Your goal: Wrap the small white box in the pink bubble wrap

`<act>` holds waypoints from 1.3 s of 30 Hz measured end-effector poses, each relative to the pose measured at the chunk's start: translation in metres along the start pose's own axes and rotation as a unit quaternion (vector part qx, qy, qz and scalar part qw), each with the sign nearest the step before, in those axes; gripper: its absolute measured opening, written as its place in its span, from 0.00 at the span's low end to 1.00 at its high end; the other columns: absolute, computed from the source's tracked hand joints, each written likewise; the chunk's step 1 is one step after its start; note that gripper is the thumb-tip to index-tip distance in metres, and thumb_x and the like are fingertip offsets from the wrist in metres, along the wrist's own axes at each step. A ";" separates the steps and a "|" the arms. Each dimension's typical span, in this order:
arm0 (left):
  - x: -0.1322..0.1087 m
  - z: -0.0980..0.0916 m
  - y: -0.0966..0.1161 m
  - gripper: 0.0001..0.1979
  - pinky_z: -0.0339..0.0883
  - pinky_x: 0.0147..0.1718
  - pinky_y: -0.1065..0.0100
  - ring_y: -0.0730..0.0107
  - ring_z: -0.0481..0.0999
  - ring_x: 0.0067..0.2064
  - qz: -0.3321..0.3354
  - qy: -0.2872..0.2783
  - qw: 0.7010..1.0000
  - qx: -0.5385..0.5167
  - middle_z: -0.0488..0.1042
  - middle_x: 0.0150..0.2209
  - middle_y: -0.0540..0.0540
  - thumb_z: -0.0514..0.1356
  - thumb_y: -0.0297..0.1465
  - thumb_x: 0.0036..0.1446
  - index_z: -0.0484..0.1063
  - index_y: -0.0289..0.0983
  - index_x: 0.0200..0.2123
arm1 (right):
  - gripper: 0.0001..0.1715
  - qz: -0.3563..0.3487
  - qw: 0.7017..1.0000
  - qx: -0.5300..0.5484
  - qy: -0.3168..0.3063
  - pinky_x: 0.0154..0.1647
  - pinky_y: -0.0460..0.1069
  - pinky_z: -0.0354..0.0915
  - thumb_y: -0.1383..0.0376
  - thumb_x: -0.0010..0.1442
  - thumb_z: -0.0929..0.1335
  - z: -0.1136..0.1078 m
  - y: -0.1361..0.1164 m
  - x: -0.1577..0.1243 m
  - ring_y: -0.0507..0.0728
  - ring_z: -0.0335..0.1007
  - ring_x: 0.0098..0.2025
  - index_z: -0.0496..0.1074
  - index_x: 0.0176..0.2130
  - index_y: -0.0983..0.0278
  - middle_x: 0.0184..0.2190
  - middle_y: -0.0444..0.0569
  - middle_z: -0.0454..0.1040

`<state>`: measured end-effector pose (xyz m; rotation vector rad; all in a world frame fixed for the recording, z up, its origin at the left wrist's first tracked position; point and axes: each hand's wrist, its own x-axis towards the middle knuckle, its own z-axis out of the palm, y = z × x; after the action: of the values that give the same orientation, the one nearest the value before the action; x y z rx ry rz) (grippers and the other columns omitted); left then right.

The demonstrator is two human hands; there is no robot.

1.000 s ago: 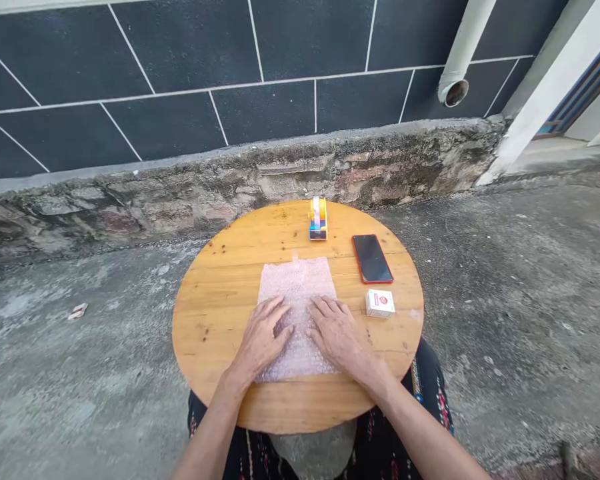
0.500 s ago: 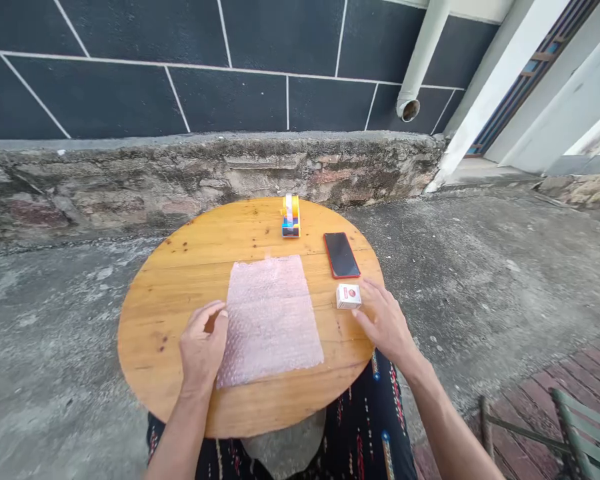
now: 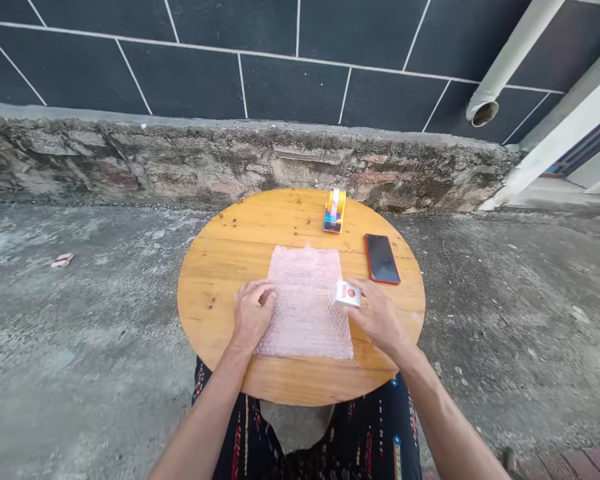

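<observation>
A pinkish, see-through sheet of bubble wrap (image 3: 305, 320) lies flat on the round wooden table (image 3: 220, 267). My left hand (image 3: 253, 312) rests at its left edge, fingers curled, with thumb and forefinger closed on that edge. Between the thumb and fingers of my right hand (image 3: 377, 313) is a small white box (image 3: 347, 294) with a red print on top. The box is over the right edge of the sheet; I cannot tell whether it touches it. The far side of the box is slightly blurred.
Beyond the box lies a dark phone (image 3: 382, 259) in a red case. A yellow and blue tape dispenser (image 3: 335, 211) stands near the table's far edge. Behind the table runs a low stone ledge (image 3: 205, 160) under a dark wall. A drainpipe (image 3: 500, 73) comes down at the right.
My right hand has closed on the small white box and carried it left to the bubble wrap. My left hand stays at the sheet's left edge. The view has turned left.
</observation>
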<state>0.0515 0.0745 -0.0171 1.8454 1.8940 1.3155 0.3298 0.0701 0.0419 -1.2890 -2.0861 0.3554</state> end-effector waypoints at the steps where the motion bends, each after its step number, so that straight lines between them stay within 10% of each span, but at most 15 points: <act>1: 0.000 0.000 0.000 0.10 0.65 0.53 0.52 0.57 0.74 0.50 0.000 -0.005 1.000 0.006 0.79 0.45 0.45 0.57 0.29 0.56 0.79 0.40 0.36 | 0.26 -0.015 1.000 0.015 -0.004 0.56 0.60 0.66 0.66 0.57 0.68 0.010 -0.009 0.006 0.62 0.71 0.54 0.68 0.56 0.62 0.52 0.54 0.75; 10: -0.002 0.000 0.002 0.09 0.64 0.51 0.51 0.55 0.71 0.50 0.010 -0.025 0.998 0.050 0.77 0.47 0.45 0.58 0.27 0.56 0.78 0.41 0.36 | 0.28 -0.049 0.995 0.055 -0.072 0.56 0.58 0.65 0.72 0.55 0.68 0.056 -0.026 0.036 0.60 0.70 0.54 0.68 0.56 0.62 0.52 0.54 0.73; 39: -0.003 0.000 0.004 0.08 0.63 0.50 0.52 0.54 0.71 0.50 0.024 -0.024 0.997 0.069 0.76 0.47 0.45 0.58 0.28 0.57 0.78 0.42 0.37 | 0.31 -0.045 0.995 0.014 -0.086 0.58 0.60 0.62 0.70 0.55 0.69 0.065 -0.024 0.028 0.61 0.67 0.57 0.66 0.58 0.62 0.55 0.54 0.72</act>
<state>0.0546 0.0711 -0.0156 1.9802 1.9725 1.1714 0.2623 0.0896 0.0166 -1.1789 -2.2667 0.4698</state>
